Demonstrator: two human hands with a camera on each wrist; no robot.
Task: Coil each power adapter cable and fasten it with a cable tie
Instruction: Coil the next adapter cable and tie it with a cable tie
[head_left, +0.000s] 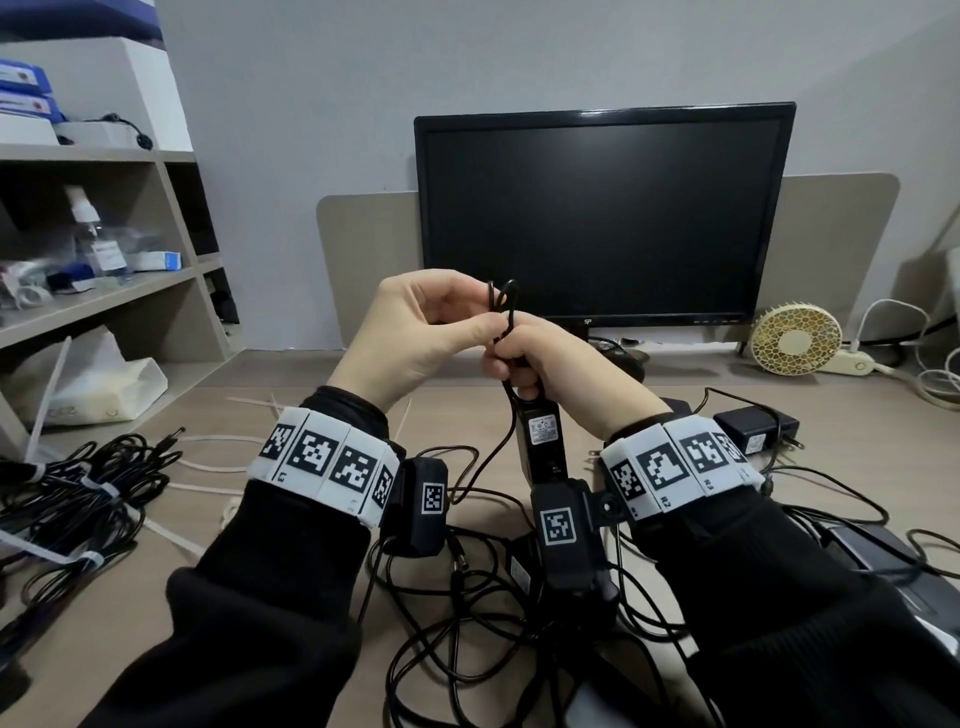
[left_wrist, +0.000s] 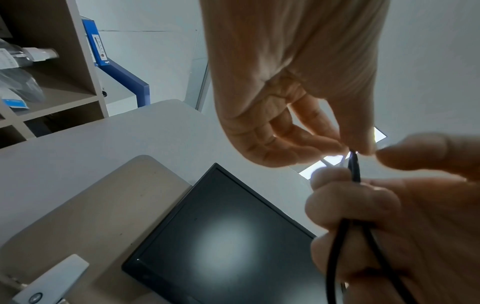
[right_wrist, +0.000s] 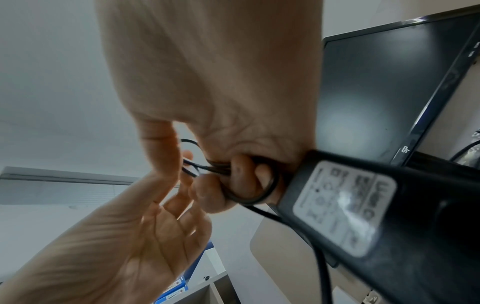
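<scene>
Winding the cable (head_left: 506, 304) up in front of the monitor (head_left: 602, 213), right hand (head_left: 545, 364) clamping the small loops with the adapter (head_left: 543, 447) hanging below, left hand (head_left: 415, 332) pinching the top of the loop between thumb and fingertips. Best keeping every loop the same size, feeding slack up from the tangle on the near desk (head_left: 301, 530) without twisting. Hiding inside the right fist: loop count; cable's free end getting lost in that tangle.
</scene>
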